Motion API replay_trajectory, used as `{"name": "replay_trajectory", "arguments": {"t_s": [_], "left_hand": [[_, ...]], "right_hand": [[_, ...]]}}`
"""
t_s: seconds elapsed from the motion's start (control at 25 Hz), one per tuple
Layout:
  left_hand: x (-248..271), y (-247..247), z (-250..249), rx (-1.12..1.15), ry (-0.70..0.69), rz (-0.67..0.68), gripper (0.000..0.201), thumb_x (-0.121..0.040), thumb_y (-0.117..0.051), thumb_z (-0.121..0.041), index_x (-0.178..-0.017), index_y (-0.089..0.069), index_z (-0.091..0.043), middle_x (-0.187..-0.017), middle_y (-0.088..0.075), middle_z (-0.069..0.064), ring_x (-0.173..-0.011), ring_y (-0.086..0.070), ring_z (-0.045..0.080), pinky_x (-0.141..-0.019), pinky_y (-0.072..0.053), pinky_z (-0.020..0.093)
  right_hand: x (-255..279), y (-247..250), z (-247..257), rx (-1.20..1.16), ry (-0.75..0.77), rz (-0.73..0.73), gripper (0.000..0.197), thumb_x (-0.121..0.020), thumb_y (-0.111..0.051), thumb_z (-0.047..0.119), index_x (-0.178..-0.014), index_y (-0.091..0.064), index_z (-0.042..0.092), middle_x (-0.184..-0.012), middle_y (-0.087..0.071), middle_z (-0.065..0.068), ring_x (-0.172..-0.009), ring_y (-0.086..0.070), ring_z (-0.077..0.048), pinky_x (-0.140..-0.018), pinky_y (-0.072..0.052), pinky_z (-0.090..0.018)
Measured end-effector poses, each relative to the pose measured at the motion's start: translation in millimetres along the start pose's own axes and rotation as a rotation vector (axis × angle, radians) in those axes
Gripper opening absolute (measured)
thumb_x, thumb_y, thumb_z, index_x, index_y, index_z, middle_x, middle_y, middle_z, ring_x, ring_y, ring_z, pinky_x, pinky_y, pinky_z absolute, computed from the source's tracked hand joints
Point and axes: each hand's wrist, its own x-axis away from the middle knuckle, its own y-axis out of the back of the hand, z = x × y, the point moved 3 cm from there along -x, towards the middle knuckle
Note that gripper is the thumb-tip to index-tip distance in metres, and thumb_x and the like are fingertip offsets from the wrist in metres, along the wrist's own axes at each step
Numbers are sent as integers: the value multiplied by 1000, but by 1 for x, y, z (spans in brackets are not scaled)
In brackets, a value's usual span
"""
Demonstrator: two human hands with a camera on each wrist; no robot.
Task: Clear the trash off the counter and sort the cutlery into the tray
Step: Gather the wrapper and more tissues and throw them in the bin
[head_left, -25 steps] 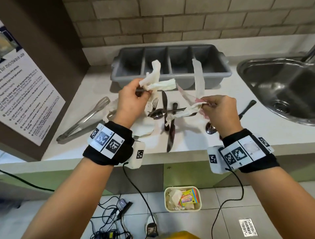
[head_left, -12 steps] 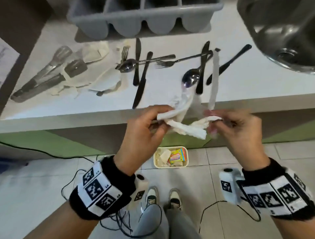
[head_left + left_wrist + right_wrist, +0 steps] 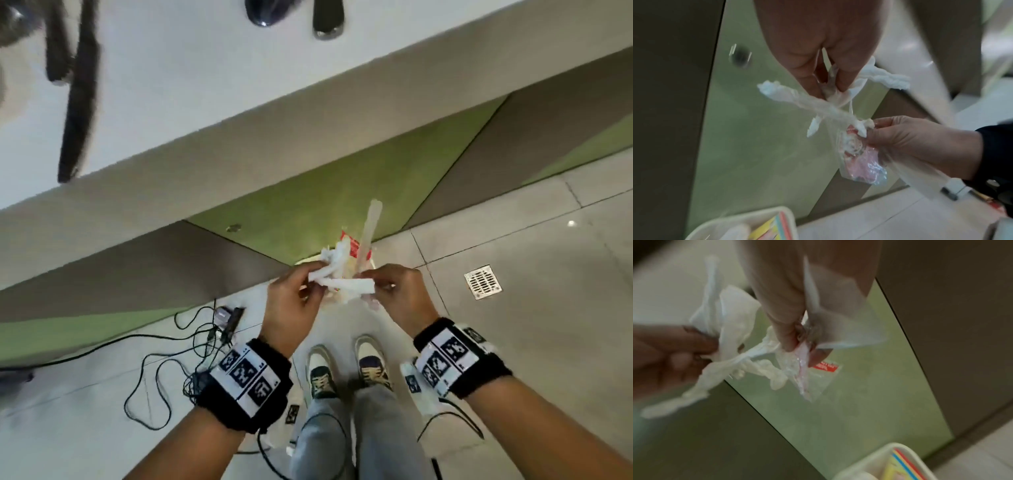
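Both hands hold a bundle of trash low in front of the counter, over the floor. My left hand (image 3: 294, 291) pinches twisted white tissue strips (image 3: 337, 281). My right hand (image 3: 394, 284) pinches the other end of the tissue plus a clear plastic wrapper with red print (image 3: 861, 160) and a pale paper strip (image 3: 368, 229). The cream waste bin (image 3: 748, 222) sits on the floor just below and beyond the hands, mostly hidden by them in the head view. Dark-handled cutlery (image 3: 77, 102) lies on the white counter (image 3: 191, 85) at the top; the cutlery tray is out of view.
Black cables and a small device (image 3: 191, 346) lie on the tiled floor to the left of my shoes (image 3: 346, 370). A floor drain (image 3: 483, 281) is on the right. Green and brown cabinet fronts (image 3: 335, 192) stand under the counter.
Both hands have carried the tissue and wrapper down from above the counter to near the floor, above the bin. The view has tipped downward, so the tray and sink have left the frame.
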Motion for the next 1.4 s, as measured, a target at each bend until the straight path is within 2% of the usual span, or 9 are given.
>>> {"name": "replay_trajectory", "arguments": {"t_s": [0.08, 0.28, 0.6, 0.76, 0.84, 0.96, 1.16, 1.28, 1.4], "left_hand": [[-28, -33, 52, -39, 78, 55, 32, -85, -53, -4, -114, -66, -4, -94, -66, -3, -81, -59, -6, -73, -52, 12], [-74, -96, 154, -190, 215, 151, 31, -90, -51, -1, -115, -66, -10, -101, -74, 11, -81, -62, 17, -71, -41, 15], [-101, -148, 264, -570, 267, 384, 34, -91, -45, 0, -122, -59, -1, -131, -41, 21, -112, -52, 32, -94, -31, 15], [-116, -159, 289, -664, 326, 439, 28, -91, -49, -9, -116, -59, -1, -115, -56, 21, -108, -54, 34, -87, -37, 26], [-125, -160, 297, -601, 370, 360, 13, -87, -52, -8, -99, -58, -5, -92, -59, 15, -91, -56, 31, -68, -35, 21], [-134, -162, 309, -582, 465, 352, 5, -85, -54, -16, -85, -58, -13, -84, -61, 8, -77, -52, 24, -68, -37, 21], [-127, -178, 323, -605, 427, 647, 40, -93, -48, -14, -132, -52, -21, -130, -60, 9, -117, -55, 28, -104, -39, 26], [-121, -177, 319, -651, 420, 726, 46, -93, -49, -20, -138, -42, -25, -138, -52, 8, -124, -49, 26, -105, -35, 27], [-120, -164, 300, -669, 341, 627, 44, -92, -50, -15, -135, -46, -21, -143, -46, 3, -129, -44, 22, -107, -32, 27]], "right_hand": [[-37, -27, -49, 96, -72, 54, 17, -74, -66, -7, -88, -75, -4, -74, -74, -11, -57, -56, 15, -63, -38, -3], [-102, -72, -141, 232, -206, 76, 18, -79, -67, 12, -92, -75, 2, -83, -67, -29, -76, -52, -15, -70, -36, -21], [-158, -152, -232, 434, -287, 303, 20, -87, -52, 12, -91, -67, 0, -108, -68, -20, -105, -62, -34, -83, -49, -37], [-179, -165, -245, 589, -234, 302, 24, -90, -47, 12, -67, -53, 11, -87, -61, -13, -110, -59, -31, -77, -42, -36], [-193, -165, -252, 665, -244, 272, 18, -91, -44, 10, -89, -61, 9, -107, -60, -14, -114, -57, -30, -84, -44, -35], [-207, -170, -264, 701, -301, 307, 26, -91, -41, 5, -109, -59, 3, -122, -61, -15, -114, -58, -30, -90, -48, -35], [-196, -174, -272, 401, -445, 207, 45, -90, -48, 7, -133, -41, 1, -134, -50, -21, -123, -50, -35, -99, -43, -39], [-183, -174, -262, 297, -492, 230, 65, -91, -45, 5, -147, -13, 5, -136, -49, -19, -128, -46, -32, -104, -40, -39], [-167, -157, -246, 156, -444, 136, 60, -91, -45, 12, -145, -20, 8, -134, -53, -16, -126, -48, -30, -105, -38, -36]]}}
